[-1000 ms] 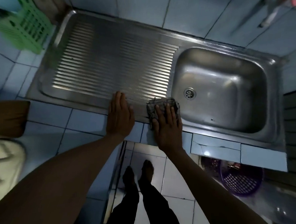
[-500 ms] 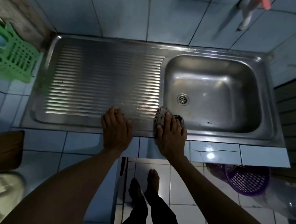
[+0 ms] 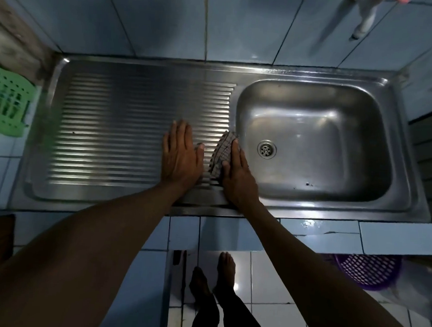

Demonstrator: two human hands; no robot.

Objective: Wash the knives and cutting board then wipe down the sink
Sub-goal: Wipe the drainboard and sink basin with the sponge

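Sink unit: stainless-steel sink [image 3: 394, 214] set in a blue-tiled desk [image 3: 394, 241], with a ribbed draining board [image 3: 115, 132] on the left and a rectangular basin [image 3: 325, 134] on the right
Drain: round metal strainer [image 3: 266, 148] in the basin floor, near its left wall
Cloth: checked grey-and-white cloth [image 3: 222, 151], bunched on the draining board just beside the basin's left rim
Right hand: right hand [image 3: 237, 174] lies on the cloth with fingers straight and close together, pressing it flat against the steel; the thumb rests on the cloth's near part
Left hand: left hand [image 3: 181, 156] lies palm-down on the ribbed board, fingers straight and together, holding nothing; it sits just left of the cloth
Hands, relation: side by side, a narrow strip of board showing between them
Tap: pale tap spout [image 3: 365, 18] on the tiled wall above the basin, blurred
Left edge: green slotted plastic basket [image 3: 6, 105] on the desk beside the draining board
Below desk: purple mesh plastic basket [image 3: 370, 271] under the right end; bare feet [image 3: 225, 267] on white floor tiles
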